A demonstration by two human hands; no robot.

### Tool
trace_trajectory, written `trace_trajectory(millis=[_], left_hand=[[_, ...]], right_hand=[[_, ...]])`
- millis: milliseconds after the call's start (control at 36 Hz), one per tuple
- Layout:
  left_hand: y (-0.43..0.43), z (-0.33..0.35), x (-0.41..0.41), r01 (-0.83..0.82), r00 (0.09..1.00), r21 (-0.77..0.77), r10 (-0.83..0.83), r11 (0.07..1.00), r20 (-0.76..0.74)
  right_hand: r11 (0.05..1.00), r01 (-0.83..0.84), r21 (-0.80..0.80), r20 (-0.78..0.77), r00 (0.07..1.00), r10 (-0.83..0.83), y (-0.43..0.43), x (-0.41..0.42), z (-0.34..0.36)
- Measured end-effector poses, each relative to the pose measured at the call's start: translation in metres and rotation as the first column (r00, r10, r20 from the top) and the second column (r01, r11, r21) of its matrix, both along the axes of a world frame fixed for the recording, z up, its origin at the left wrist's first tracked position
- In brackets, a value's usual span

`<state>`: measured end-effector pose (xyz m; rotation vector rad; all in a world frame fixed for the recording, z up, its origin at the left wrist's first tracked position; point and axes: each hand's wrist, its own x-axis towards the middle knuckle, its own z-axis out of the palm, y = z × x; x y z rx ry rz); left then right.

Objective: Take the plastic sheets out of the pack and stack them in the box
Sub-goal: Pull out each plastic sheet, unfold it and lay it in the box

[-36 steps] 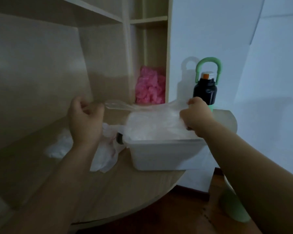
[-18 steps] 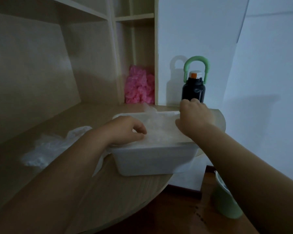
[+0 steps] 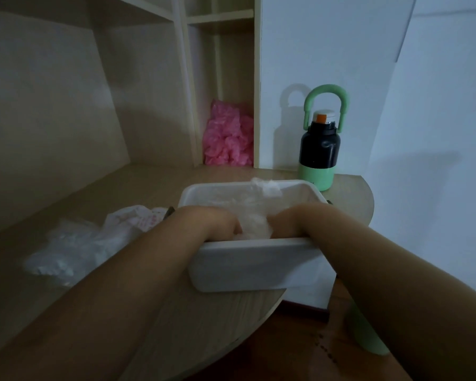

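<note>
A white plastic box (image 3: 254, 266) stands at the rounded front edge of the wooden desk (image 3: 209, 323). Crumpled clear plastic sheets (image 3: 254, 213) fill it, one corner sticking up at the far rim. Both of my hands reach down into the box on top of the sheets: my left hand (image 3: 217, 222) at the near left, my right hand (image 3: 287, 220) at the near right. The box's near wall hides their fingers. The opened pack (image 3: 94, 237), a rumpled clear bag with red print, lies on the desk left of the box.
A black and green bottle (image 3: 319, 152) with a green loop handle stands behind the box near the wall. A pink plastic heap (image 3: 228, 136) fills a shelf niche. A green container (image 3: 367, 336) sits on the floor, lower right.
The sheet held stretched above the box a second ago has gone down into it. Both hands have sunk from the rim into the box, closer together.
</note>
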<state>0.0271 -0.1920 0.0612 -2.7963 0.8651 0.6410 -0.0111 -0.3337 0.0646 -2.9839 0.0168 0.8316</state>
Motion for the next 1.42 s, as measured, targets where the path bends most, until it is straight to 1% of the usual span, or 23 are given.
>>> trace_trajectory(millis=[56,111,194,250,278,306,361,417,528,583,639,694,750,806,861,944,1000,1028,1083,1139,1278,1361,1417], left_hand=[[-0.002,-0.003,0.002,0.009,1.0,0.019,-0.009,1.0,-0.024],[0.002,-0.002,0.003,0.003,1.0,-0.006,-0.003,1.0,0.001],[0.015,0.005,-0.002,0.008,0.991,-0.141,0.011,0.99,0.135],[0.025,0.01,-0.006,0.068,0.961,-0.277,0.012,0.958,0.277],[0.03,0.012,-0.008,0.105,0.943,-0.346,0.018,0.932,0.333],[0.035,0.016,-0.013,0.133,0.926,-0.404,0.031,0.905,0.375],[0.047,0.024,-0.022,0.164,0.9,-0.492,0.074,0.855,0.429],[0.062,0.029,-0.03,0.174,0.875,-0.57,0.139,0.803,0.463],[0.1,0.025,-0.042,0.15,0.83,-0.753,0.333,0.64,0.448],[0.123,0.017,-0.048,0.141,0.776,-0.823,0.455,0.55,0.437],[0.144,0.007,-0.053,0.129,0.725,-0.885,0.566,0.448,0.393],[0.167,-0.01,-0.056,0.088,0.694,-0.931,0.648,0.355,0.313],[0.189,-0.032,-0.058,0.019,0.696,-0.953,0.68,0.304,0.231],[0.204,-0.057,-0.06,-0.032,0.707,-0.948,0.678,0.316,0.202],[0.216,-0.079,-0.064,-0.092,0.71,-0.93,0.678,0.356,0.19],[0.228,-0.103,-0.068,-0.183,0.712,-0.91,0.688,0.373,0.139],[0.229,-0.114,-0.066,-0.216,0.701,-0.889,0.698,0.404,0.147],[0.229,-0.118,-0.064,-0.238,0.692,-0.877,0.707,0.417,0.149],[0.226,-0.126,-0.058,-0.274,0.691,-0.87,0.713,0.41,0.118],[0.219,-0.128,-0.054,-0.269,0.697,-0.881,0.71,0.389,0.101],[0.212,-0.129,-0.044,-0.268,0.657,-0.913,0.752,0.308,0.061],[0.211,-0.13,-0.043,-0.236,0.657,-0.914,0.747,0.33,0.1],[0.212,-0.131,-0.044,-0.203,0.643,-0.927,0.757,0.317,0.118]], right_hand=[[1.0,0.011,0.005,-0.033,0.999,-0.011,-0.002,0.003,-0.003],[1.0,0.014,0.024,0.004,1.0,-0.014,-0.003,0.001,-0.001],[0.997,0.031,0.074,0.13,0.991,-0.04,-0.002,-0.005,0.007],[0.999,-0.008,0.043,0.27,0.963,-0.004,-0.004,-0.004,0.01],[0.999,-0.031,0.029,0.339,0.94,0.02,-0.003,-0.004,0.013],[0.998,-0.043,0.052,0.406,0.914,0.018,0.0,-0.006,0.015],[0.986,-0.066,0.153,0.504,0.863,-0.02,0.011,-0.01,0.02],[0.969,-0.105,0.224,0.607,0.793,-0.054,0.027,-0.015,0.025],[0.901,-0.22,0.373,0.774,0.61,-0.172,0.071,-0.026,0.027],[0.833,-0.31,0.459,0.811,0.528,-0.251,0.096,-0.034,0.026],[0.758,-0.395,0.519,0.819,0.483,-0.31,0.12,-0.041,0.024],[0.694,-0.468,0.547,0.814,0.491,-0.311,0.145,-0.046,0.015],[0.669,-0.493,0.556,0.807,0.513,-0.292,0.167,-0.049,0.0],[0.691,-0.49,0.531,0.816,0.516,-0.261,0.182,-0.049,-0.017],[0.694,-0.495,0.523,0.813,0.535,-0.231,0.195,-0.048,-0.035],[0.654,-0.451,0.607,0.729,0.643,-0.234,0.215,-0.046,-0.058],[0.632,-0.401,0.664,0.662,0.708,-0.246,0.222,-0.04,-0.072],[0.62,-0.361,0.696,0.618,0.741,-0.263,0.224,-0.036,-0.078],[0.603,-0.262,0.753,0.526,0.79,-0.314,0.222,-0.027,-0.091],[0.61,-0.209,0.765,0.486,0.808,-0.332,0.215,-0.024,-0.104],[0.645,-0.23,0.729,0.483,0.841,-0.245,0.215,-0.015,-0.12],[0.631,-0.223,0.743,0.469,0.846,-0.253,0.213,-0.011,-0.122],[0.618,-0.236,0.75,0.474,0.843,-0.254,0.212,-0.011,-0.124]])
